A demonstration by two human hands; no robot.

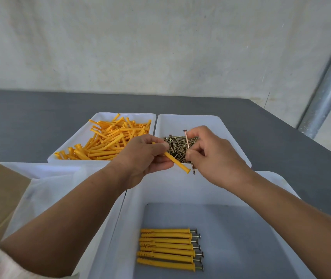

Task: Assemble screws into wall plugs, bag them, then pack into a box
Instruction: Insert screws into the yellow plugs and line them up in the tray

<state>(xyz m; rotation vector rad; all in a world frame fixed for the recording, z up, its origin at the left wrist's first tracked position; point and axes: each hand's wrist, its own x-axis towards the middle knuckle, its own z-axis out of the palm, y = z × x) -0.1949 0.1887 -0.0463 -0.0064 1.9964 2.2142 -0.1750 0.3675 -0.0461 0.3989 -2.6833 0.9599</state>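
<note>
Assembled plugs point(166, 249) in tray point(134, 198) | left hand point(146, 158) pinches plug point(178, 163) | right hand point(217, 158) pinches screw point(188, 143)

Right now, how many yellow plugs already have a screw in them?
7. The finished plugs all lie side by side in one row on the floor of the nearest white tray, screw heads pointing right. I counted by the heads. None looks stacked, but one could hide beneath.
</note>
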